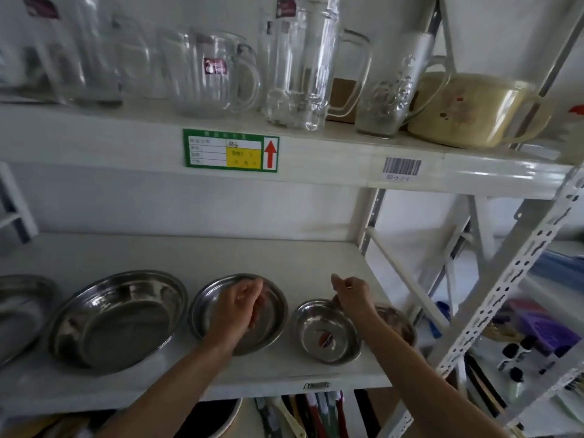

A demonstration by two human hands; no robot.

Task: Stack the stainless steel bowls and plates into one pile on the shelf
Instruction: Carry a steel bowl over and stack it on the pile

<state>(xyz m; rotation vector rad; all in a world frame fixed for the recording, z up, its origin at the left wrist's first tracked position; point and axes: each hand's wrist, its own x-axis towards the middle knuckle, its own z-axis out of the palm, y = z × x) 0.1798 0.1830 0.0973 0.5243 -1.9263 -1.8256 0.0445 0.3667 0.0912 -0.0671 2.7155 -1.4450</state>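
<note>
Several stainless steel dishes lie in a row on the white shelf [221,254]. A plate [15,311] is cut off at the far left, then comes a large plate [117,317], a medium plate [278,314], a small bowl [322,333] and another small bowl [398,320] partly hidden behind my right forearm. My left hand [237,308] hovers over the medium plate with its fingers loosely curled and holds nothing. My right hand [350,292] is above the two small bowls, its fingers loosely closed, nothing visible in it.
The upper shelf [126,143] carries glass mugs and jugs [208,74] and a cream pot [467,109]. A perforated upright post [505,298] stands at the right. Brushes and utensils [309,412] sit on the level below.
</note>
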